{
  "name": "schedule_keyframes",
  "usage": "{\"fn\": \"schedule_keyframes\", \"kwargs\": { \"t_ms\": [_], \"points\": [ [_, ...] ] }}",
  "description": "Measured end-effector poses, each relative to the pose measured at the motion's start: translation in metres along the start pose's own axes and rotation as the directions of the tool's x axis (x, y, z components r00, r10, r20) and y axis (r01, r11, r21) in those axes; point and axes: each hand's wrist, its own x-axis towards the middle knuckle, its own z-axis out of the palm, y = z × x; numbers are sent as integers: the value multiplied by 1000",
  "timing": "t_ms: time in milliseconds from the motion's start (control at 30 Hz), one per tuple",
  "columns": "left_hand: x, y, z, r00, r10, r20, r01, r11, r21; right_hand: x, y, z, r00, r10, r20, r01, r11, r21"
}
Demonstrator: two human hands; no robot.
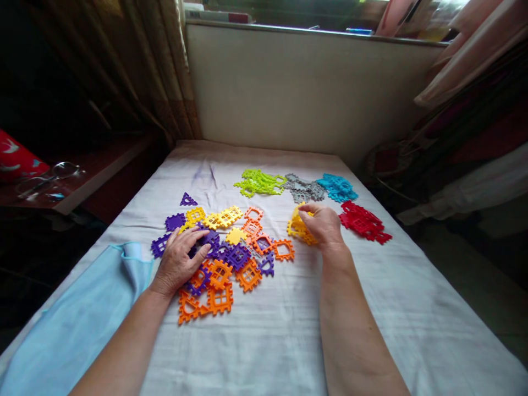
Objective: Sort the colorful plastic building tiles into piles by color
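Blue cloth (78,324) lies nearest, at left on the sheet (256,357); the left arm (124,342) could drag it. The left hand (179,258), fingers spread, rests over purple tiles (239,256) among orange tiles (248,275); snagged edges could pull neighbours along. Farther right, yellow tiles (295,228) meet the right hand (325,223), fingers curled, grip unclear; a bump could push them into the red tiles (365,221).

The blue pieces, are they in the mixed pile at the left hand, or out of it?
Out of it: the blue pieces lie heaped beyond the right hand, apart from the mixed pile at the left hand.
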Motion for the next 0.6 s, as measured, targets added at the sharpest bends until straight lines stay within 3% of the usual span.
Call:
{"fn": "schedule_keyframes", "kwargs": {
  "t_ms": [233,367,500,600],
  "points": [
    [1,0,-1,999,-2,-53,1,1000,-6,1,10,0,998,49,45,-48,998,-36],
    [1,2,-2,999,0,-47,0,1000,2,-2,2,-8,999,27,33,-25,998,-57],
    [2,5,-3,999,-5,-31,6,1000,6,-14,-35,3,985,-167,36,168,985,-39],
    [2,6,-4,1000,17,-22,-16,1000,13,-34,-71,29,919,-379,107,378,925,27]
  ]
}}
